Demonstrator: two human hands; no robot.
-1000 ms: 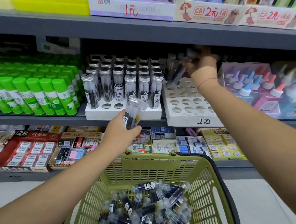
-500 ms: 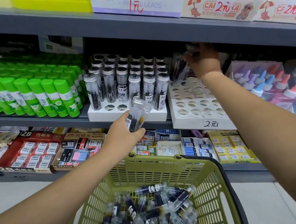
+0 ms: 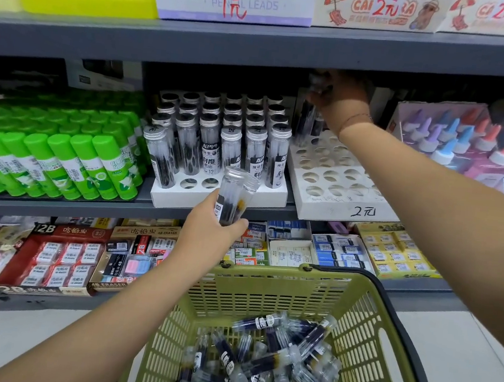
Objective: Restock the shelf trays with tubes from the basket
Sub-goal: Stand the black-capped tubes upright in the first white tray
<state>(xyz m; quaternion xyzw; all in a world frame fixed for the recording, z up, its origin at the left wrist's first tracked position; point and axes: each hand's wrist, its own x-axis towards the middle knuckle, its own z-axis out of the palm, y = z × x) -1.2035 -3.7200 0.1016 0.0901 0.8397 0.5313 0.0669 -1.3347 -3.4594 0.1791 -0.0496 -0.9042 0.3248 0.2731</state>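
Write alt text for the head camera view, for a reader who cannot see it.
A person's left hand holds clear tubes in front of a nearly full white shelf tray, while the right hand grips a dark tube at the back of a mostly empty tray beside it. Below, a green basket holds many more tubes.

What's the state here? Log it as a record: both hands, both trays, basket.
left grip: holds held tubes, seemingly two, in front of the left tray
right grip: curled round a blurred tube at the back of the right tray
left tray: mostly full; two empty front holes visible
right tray: mostly empty holes; a few back tubes stand at its rear left
basket: green, many loose tubes lying inside
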